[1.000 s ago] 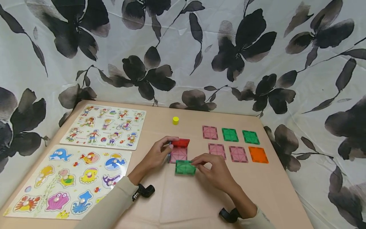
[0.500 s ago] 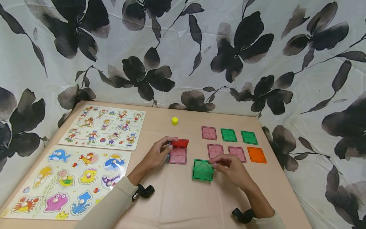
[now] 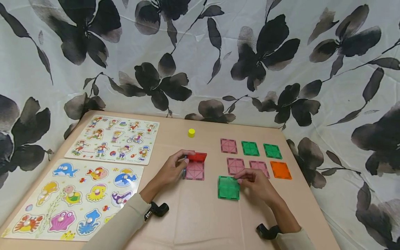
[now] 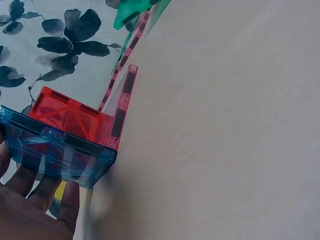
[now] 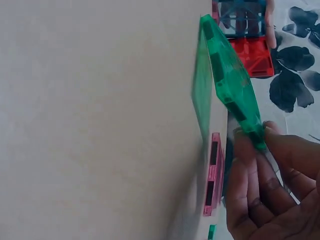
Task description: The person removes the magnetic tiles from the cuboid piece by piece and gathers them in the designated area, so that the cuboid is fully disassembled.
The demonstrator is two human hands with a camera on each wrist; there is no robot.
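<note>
In the head view my left hand (image 3: 170, 169) holds a blue magnetic tile (image 4: 60, 145) upright, seen nearly edge-on from the head. That tile stands along the left edge of a flat pink magnetic tile (image 3: 194, 171). A red magnetic tile (image 3: 198, 157) stands at the pink tile's far edge, meeting the blue one at the corner. My right hand (image 3: 257, 184) pinches a green magnetic tile (image 3: 228, 188) by its upper right corner. In the right wrist view this green tile (image 5: 232, 82) is tilted, off the table, with thumb and fingertips on its end.
Right of centre lie more flat magnetic tiles: several pink (image 3: 228, 146) and green (image 3: 250, 148), plus an orange one (image 3: 281, 170). A yellow cylinder (image 3: 191, 133) stands at the back. Two picture puzzle boards (image 3: 109, 139) cover the table's left side.
My right hand has moved right with the green tile, away from the pink, red and blue tiles, and the tile now shows more of its face. The left hand stays in place.
</note>
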